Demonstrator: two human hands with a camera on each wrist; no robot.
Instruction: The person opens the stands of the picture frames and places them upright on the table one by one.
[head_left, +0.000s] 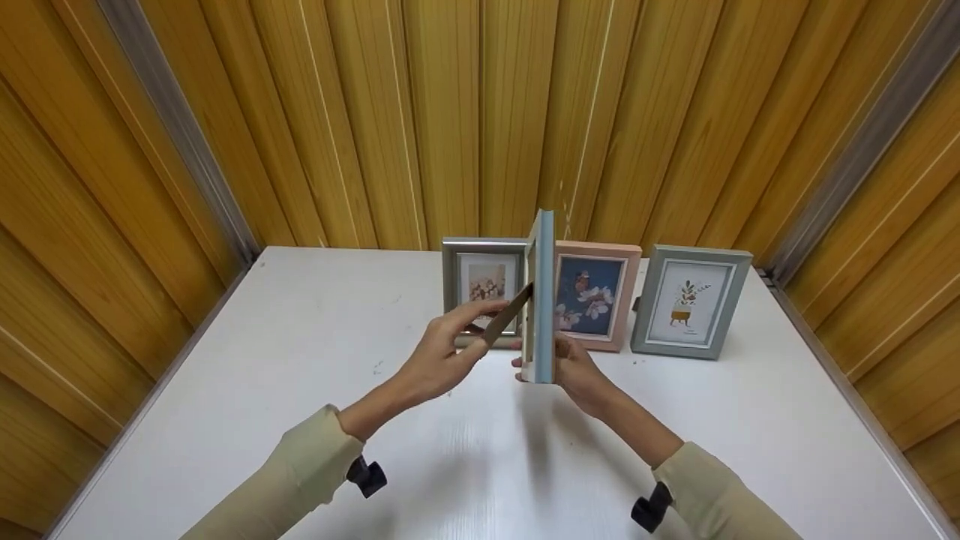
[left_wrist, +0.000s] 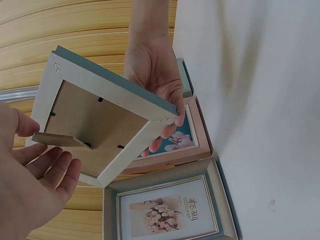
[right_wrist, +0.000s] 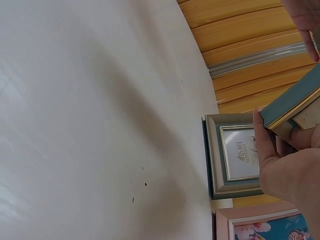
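Right hand (head_left: 577,375) gripping blue frame (head_left: 541,300) upright above bench (head_left: 300,360), left hand (head_left: 439,360) pinching its stand (head_left: 506,319), three frames behind

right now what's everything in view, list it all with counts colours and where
held photo frame: 1, blue front edge, pale back, upright and edge-on above the table centre, back facing the left hand
frame stand flap: 1, brown, swung out from the held frame's back
grey photo frame: 1, grey-silver, standing at the table's back, leftmost
pink photo frame: 1, pink with a flower picture, standing in the middle of the row
grey-green photo frame: 1, grey-green with a potted plant picture, rightmost
table: 1, white
wall panels: wood-coloured, on three sides
left hand: 1, pinches the stand flap
right hand: 1, grip on the held frame's edge
sleeves: 2, beige
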